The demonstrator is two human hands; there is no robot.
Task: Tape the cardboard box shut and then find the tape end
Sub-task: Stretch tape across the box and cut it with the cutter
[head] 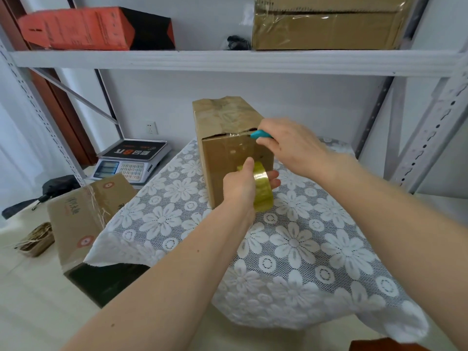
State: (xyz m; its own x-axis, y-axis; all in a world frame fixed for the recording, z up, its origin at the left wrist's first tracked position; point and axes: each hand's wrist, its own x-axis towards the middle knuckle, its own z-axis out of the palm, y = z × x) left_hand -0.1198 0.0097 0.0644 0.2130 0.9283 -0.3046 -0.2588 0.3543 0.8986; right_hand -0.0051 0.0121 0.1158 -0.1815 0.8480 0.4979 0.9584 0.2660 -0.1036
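Observation:
A brown cardboard box (222,138) stands on a white lace tablecloth (298,244), with clear tape running over its top seam and down its near face. My left hand (240,184) grips a yellowish roll of clear tape (263,191) against the lower part of that near face. My right hand (291,145) is at the box's top right edge and holds a small teal cutter (259,134), whose tip touches the tape at the edge.
A digital scale (131,160) sits at the left behind the table. A second cardboard box (83,216) leans at the table's left corner. The metal shelf (228,60) above carries an orange box (83,27) and a taped carton (326,24).

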